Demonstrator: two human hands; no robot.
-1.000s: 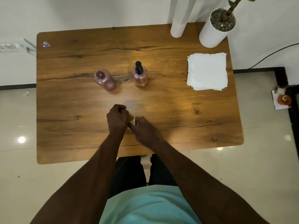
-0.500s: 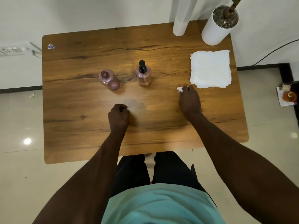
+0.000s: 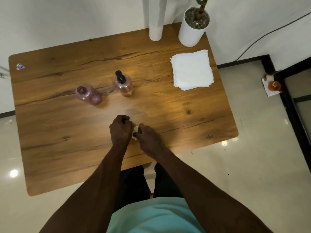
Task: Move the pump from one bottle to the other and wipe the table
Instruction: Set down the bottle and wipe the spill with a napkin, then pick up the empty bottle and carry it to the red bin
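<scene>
Near the counter's (image 3: 50, 132) front edge, the right hand (image 3: 148, 137) pinches a small white tissue wad (image 3: 135, 132) against the wood, just beside the left hand (image 3: 120, 128), curled into a fist. Toward the back edge, the pump (image 3: 119, 76) tops the right bottle (image 3: 124, 85); the open bottle (image 3: 88, 94) stands left of it.

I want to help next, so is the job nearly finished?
Nearly. The black pump already sits on the upright pink bottle, and the other pink bottle stands open. The right hand pinches a small white tissue beside the fisted left hand. A faint smear on the wooden table remains.
</scene>
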